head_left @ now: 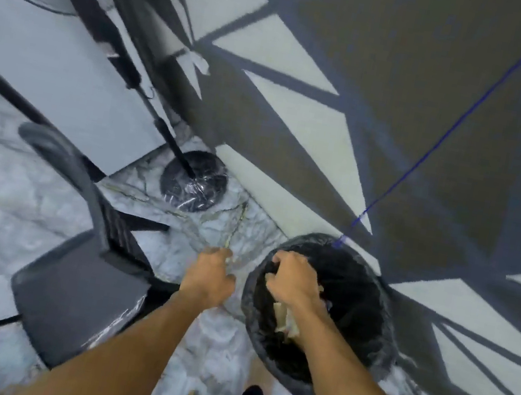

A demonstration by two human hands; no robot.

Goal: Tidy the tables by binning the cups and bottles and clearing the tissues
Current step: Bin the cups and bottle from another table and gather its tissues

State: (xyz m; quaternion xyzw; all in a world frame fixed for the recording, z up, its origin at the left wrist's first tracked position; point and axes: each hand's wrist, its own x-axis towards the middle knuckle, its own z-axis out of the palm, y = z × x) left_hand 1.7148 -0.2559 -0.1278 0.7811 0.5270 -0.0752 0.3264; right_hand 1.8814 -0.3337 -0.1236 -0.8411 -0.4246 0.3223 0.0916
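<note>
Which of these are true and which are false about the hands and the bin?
1. The right hand is over the bin. True.
2. The bin has a white liner. False: its liner is black.
3. Pale scraps lie inside the bin. True.
4. A chair stands to the right of the bin. False: the grey chair is on its left.

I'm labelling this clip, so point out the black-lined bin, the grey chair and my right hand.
black-lined bin (360,284), head view, on the far inner liner.
grey chair (74,297), head view, on the seat.
right hand (292,283), head view, on the back of the hand.
</note>
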